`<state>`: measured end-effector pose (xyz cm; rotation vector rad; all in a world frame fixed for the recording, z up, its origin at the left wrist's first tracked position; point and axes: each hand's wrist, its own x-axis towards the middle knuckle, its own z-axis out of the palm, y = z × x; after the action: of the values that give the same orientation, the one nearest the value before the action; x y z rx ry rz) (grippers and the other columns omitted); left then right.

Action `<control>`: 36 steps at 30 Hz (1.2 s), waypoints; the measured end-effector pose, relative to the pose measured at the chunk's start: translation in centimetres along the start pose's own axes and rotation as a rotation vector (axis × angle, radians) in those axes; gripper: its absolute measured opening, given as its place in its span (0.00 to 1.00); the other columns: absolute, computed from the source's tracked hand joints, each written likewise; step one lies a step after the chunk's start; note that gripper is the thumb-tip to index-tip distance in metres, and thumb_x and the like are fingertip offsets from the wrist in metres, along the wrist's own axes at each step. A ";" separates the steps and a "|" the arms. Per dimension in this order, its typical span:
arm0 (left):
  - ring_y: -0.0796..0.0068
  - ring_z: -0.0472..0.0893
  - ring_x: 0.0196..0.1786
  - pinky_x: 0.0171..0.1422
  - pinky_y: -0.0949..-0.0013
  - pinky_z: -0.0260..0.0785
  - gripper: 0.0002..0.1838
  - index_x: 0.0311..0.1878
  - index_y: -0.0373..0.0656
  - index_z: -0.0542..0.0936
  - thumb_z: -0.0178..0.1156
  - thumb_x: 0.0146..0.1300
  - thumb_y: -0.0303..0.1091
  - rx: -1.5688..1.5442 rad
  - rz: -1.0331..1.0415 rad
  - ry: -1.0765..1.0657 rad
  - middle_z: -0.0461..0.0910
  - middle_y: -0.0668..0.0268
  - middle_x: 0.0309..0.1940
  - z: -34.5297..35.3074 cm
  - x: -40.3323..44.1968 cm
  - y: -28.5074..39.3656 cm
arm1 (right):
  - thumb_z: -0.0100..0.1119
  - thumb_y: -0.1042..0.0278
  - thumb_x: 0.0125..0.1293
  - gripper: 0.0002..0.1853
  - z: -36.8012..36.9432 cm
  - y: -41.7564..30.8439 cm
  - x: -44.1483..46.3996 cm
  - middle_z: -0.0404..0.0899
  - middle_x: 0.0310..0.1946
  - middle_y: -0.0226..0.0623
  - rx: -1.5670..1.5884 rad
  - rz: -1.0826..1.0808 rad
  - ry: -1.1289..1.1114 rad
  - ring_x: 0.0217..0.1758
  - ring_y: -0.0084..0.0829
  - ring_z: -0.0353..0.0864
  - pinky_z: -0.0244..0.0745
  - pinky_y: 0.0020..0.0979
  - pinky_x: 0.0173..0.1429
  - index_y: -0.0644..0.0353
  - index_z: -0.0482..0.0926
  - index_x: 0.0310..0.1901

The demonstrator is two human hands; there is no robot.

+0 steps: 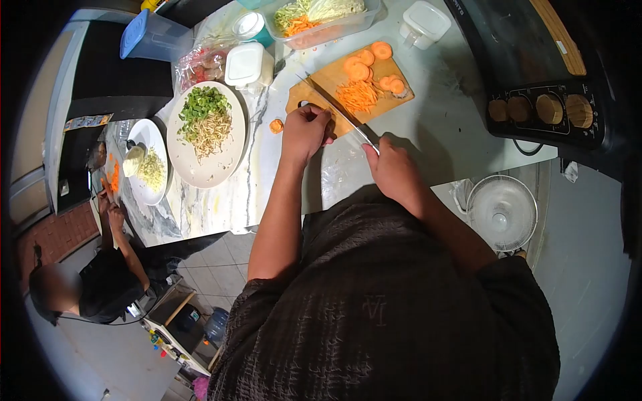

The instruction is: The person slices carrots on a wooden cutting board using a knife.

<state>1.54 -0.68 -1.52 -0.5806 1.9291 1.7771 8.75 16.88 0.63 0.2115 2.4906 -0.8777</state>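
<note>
My right hand (394,167) is wrapped around the handle of a knife (341,115), whose long blade lies diagonally over the wooden cutting board (302,97). My left hand (306,136) is at the board's near left corner, left of the blade, its fingers curled together. Whatever they may hold is hidden. Beyond the blade lies a pile of carrot strips (356,97). Round carrot slices (359,71) are on the far part of the board, and more slices (392,84) rest at its right end. A small carrot piece (276,125) sits on the counter, left of my left hand.
A plate (190,175) of chopped greens and sprouts and a smaller plate (155,194) stand left. Behind are a tub of shredded vegetables (314,39) and white containers (249,65) (425,23). An oven (548,110) is right. Another person (110,281) works with carrots at far left.
</note>
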 end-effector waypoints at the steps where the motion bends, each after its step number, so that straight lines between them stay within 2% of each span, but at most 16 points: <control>1: 0.77 0.76 0.17 0.21 0.75 0.67 0.10 0.31 0.34 0.75 0.59 0.66 0.31 -0.008 0.001 -0.007 0.76 0.64 0.19 0.0 -0.1 0.1 | 0.48 0.51 0.73 0.23 0.0 0.0 0.0 0.80 0.33 0.63 0.000 -0.004 0.002 0.41 0.61 0.80 0.75 0.53 0.48 0.70 0.72 0.41; 7: 0.76 0.76 0.17 0.21 0.74 0.67 0.09 0.31 0.35 0.75 0.59 0.65 0.30 0.003 -0.039 -0.033 0.77 0.63 0.20 -0.4 0.0 0.5 | 0.46 0.50 0.73 0.24 0.1 0.2 0.1 0.80 0.34 0.63 0.009 -0.023 0.009 0.42 0.62 0.79 0.74 0.54 0.49 0.70 0.72 0.41; 9: 0.76 0.76 0.17 0.21 0.75 0.67 0.09 0.31 0.35 0.75 0.59 0.65 0.30 0.002 -0.033 -0.031 0.77 0.63 0.20 -0.4 0.0 0.4 | 0.46 0.49 0.73 0.24 0.2 0.3 0.0 0.79 0.33 0.64 0.074 -0.040 0.026 0.43 0.65 0.77 0.71 0.56 0.48 0.69 0.72 0.40; 18: 0.76 0.76 0.17 0.21 0.75 0.67 0.10 0.31 0.34 0.76 0.58 0.65 0.30 -0.012 -0.003 -0.020 0.77 0.62 0.19 -0.4 0.0 -0.3 | 0.42 0.48 0.74 0.25 -0.7 -0.2 -0.5 0.79 0.34 0.64 0.148 -0.042 -0.032 0.44 0.64 0.77 0.71 0.55 0.50 0.68 0.72 0.41; 22: 0.77 0.75 0.16 0.21 0.75 0.67 0.10 0.30 0.34 0.76 0.59 0.65 0.30 0.022 0.054 -0.005 0.76 0.64 0.19 -0.2 0.2 -0.2 | 0.41 0.48 0.74 0.25 -0.3 -0.3 -0.3 0.79 0.34 0.63 0.121 -0.095 0.014 0.43 0.64 0.77 0.71 0.56 0.50 0.67 0.72 0.41; 25: 0.78 0.73 0.16 0.21 0.75 0.65 0.09 0.31 0.35 0.76 0.60 0.65 0.30 0.001 0.041 -0.005 0.75 0.66 0.19 0.1 -0.3 -0.1 | 0.40 0.50 0.75 0.24 -0.5 -0.6 -0.4 0.78 0.34 0.64 0.129 -0.044 0.001 0.44 0.66 0.75 0.68 0.56 0.48 0.68 0.72 0.41; 30: 0.78 0.74 0.17 0.21 0.75 0.65 0.08 0.32 0.34 0.76 0.58 0.65 0.28 -0.011 0.015 -0.016 0.75 0.65 0.20 -0.1 0.0 -0.1 | 0.37 0.48 0.76 0.26 -0.4 -1.0 -0.5 0.78 0.35 0.65 0.094 -0.016 -0.006 0.45 0.65 0.76 0.69 0.57 0.52 0.67 0.73 0.45; 33: 0.77 0.74 0.17 0.21 0.75 0.66 0.07 0.31 0.34 0.76 0.58 0.64 0.27 -0.061 0.003 -0.041 0.75 0.64 0.20 -0.1 -0.1 0.0 | 0.41 0.50 0.75 0.23 -0.3 -1.3 -0.6 0.80 0.33 0.63 -0.003 -0.032 0.040 0.41 0.63 0.79 0.74 0.55 0.47 0.68 0.72 0.42; 36: 0.76 0.75 0.17 0.22 0.75 0.67 0.07 0.31 0.35 0.75 0.57 0.64 0.27 -0.047 -0.006 -0.015 0.75 0.64 0.20 0.0 -0.2 0.2 | 0.43 0.52 0.74 0.22 0.5 -0.9 -0.2 0.80 0.31 0.63 0.030 -0.027 0.049 0.39 0.63 0.80 0.75 0.54 0.45 0.69 0.72 0.41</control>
<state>1.63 -0.69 -1.24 -0.5873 1.8784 1.8218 8.84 15.80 0.88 0.2123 2.5326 -0.9320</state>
